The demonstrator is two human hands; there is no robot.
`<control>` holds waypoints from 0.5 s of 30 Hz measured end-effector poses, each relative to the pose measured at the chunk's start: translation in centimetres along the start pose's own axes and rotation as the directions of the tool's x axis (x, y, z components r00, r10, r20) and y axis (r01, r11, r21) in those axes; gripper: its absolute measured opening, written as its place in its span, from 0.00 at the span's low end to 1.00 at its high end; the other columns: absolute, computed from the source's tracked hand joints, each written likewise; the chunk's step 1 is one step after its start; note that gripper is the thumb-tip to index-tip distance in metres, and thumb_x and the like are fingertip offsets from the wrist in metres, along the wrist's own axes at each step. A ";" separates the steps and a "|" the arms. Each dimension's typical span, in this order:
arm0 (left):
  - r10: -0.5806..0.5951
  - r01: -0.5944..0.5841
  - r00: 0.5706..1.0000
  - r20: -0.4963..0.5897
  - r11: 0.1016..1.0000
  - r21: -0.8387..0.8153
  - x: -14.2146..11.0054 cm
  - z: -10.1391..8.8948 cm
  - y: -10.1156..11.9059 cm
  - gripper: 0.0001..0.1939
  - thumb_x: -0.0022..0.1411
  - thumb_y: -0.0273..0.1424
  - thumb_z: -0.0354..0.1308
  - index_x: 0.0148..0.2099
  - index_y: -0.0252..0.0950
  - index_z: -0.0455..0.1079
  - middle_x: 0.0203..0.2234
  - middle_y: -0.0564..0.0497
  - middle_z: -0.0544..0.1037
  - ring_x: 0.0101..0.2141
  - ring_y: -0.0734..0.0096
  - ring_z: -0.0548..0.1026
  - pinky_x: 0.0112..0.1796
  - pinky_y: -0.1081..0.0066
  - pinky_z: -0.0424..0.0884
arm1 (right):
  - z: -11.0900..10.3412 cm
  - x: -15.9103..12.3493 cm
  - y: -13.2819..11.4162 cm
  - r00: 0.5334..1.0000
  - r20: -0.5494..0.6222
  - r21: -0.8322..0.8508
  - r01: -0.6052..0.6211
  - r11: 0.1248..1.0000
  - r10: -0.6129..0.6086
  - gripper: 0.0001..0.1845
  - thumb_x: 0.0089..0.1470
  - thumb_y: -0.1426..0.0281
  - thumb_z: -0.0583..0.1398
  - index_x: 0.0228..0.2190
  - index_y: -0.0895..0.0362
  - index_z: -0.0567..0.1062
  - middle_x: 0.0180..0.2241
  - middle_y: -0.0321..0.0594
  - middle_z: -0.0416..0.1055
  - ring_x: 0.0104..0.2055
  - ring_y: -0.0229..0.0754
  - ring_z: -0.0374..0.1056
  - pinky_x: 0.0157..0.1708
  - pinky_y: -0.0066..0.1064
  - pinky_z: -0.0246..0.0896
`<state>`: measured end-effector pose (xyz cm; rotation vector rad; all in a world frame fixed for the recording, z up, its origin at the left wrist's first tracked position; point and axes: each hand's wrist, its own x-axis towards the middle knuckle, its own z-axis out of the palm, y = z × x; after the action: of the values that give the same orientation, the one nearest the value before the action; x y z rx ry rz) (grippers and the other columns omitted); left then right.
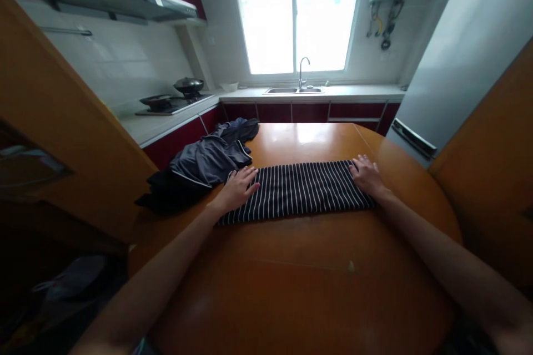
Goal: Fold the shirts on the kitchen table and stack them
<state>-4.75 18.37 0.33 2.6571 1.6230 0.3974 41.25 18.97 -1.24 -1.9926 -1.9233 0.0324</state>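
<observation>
So the striped cloth (pixel 300 191) lies flat on the tabletop (pixel 300 266), left hand (pixel 238 187) and right hand (pixel 367 174) spread at its ends, grip loose on both, nothing pinched. Lopsided pressure could rumple it, or its left end might snag the dark clothes (pixel 206 160) beside it.

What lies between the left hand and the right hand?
The head view shows a flat black white-striped cloth spanning from left hand to right hand.
</observation>
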 end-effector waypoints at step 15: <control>0.246 -0.246 0.957 0.155 0.969 -0.024 -9.8 -2.3 -1.0 0.28 0.72 0.34 0.50 0.72 0.44 0.58 0.69 0.47 0.63 0.67 0.57 0.61 0.67 0.54 0.57 | -1.7 -7.6 3.4 0.768 0.105 0.152 0.616 0.773 -0.632 0.28 0.63 0.66 0.58 0.63 0.50 0.69 0.66 0.41 0.64 0.69 0.50 0.58 0.69 0.48 0.51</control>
<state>-10.33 9.94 0.36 2.8131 1.2521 0.1853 44.46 11.21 -2.37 -1.2134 -2.5334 0.1134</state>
